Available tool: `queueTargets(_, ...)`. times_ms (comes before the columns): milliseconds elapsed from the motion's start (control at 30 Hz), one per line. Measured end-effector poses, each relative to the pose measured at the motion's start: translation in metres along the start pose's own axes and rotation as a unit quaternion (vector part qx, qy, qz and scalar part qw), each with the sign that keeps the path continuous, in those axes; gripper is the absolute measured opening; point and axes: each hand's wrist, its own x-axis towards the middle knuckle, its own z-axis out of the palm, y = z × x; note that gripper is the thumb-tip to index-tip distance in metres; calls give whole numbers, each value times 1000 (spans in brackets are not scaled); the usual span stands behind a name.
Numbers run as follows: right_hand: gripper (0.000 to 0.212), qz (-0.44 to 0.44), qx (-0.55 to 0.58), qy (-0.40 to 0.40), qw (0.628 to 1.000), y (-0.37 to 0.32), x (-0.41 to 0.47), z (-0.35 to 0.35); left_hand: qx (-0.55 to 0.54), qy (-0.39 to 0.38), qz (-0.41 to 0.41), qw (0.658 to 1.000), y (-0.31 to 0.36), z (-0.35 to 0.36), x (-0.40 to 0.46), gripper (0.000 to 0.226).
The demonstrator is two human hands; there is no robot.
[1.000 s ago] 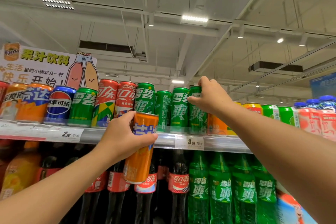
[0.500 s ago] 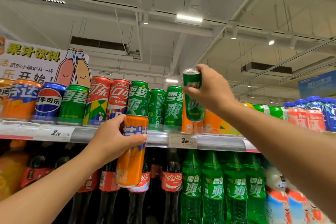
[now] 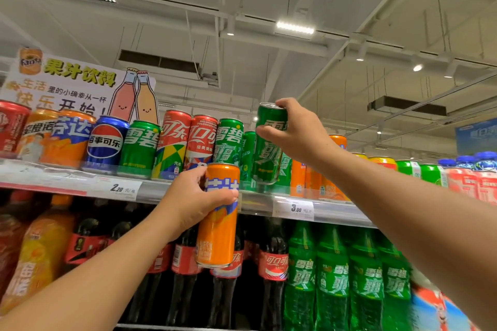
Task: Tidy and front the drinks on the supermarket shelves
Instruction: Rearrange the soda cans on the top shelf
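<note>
Your left hand (image 3: 193, 204) holds one orange can (image 3: 218, 216), fingers wrapped around it, below the top shelf (image 3: 258, 203). Your right hand (image 3: 298, 131) grips one green can (image 3: 269, 148), lifted above that shelf. Keep both upright and set each among its own colour, label forward. Behind stand two red cans (image 3: 188, 142).

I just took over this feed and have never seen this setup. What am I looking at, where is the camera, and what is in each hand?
There is no machine: a person wears one wide-angle camera on the head, looking up at supermarket shelves. The left hand has its grip on an orange can, held in front of the top shelf. The right hand holds a green can lifted above the row of cans. Cola, Pepsi and green cans stand on that shelf; green bottles and cola bottles fill the shelf below.
</note>
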Motion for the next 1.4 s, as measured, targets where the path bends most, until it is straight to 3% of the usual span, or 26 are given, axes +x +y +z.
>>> queueTargets(400,51,103,42,-36,993,8,30,33,13,8,-4,1000,-1,4,-5,58)
queueTargets(733,43,114,-72,-132,982,11,40,47,38,8,0,999,-3,3,-5,58)
queueTargets(1133,59,181,-110,-174,962,4,41,56,59,12,3,998,-4,5,-3,55)
queueTargets(1200,72,161,-139,-168,963,0,34,56,58,18,-1,998,-4,5,-4,53)
queueTargets(1267,74,98,-161,-113,976,-8,21,55,59,20,-3,998,-4,6,-4,51)
queueTargets(1333,54,9,-110,-36,993,-23,0,53,54,20,-2,998,-3,6,-5,47)
queueTargets(1400,39,-11,-35,-39,999,-35,-22,51,50,13,0,999,-1,6,-6,47)
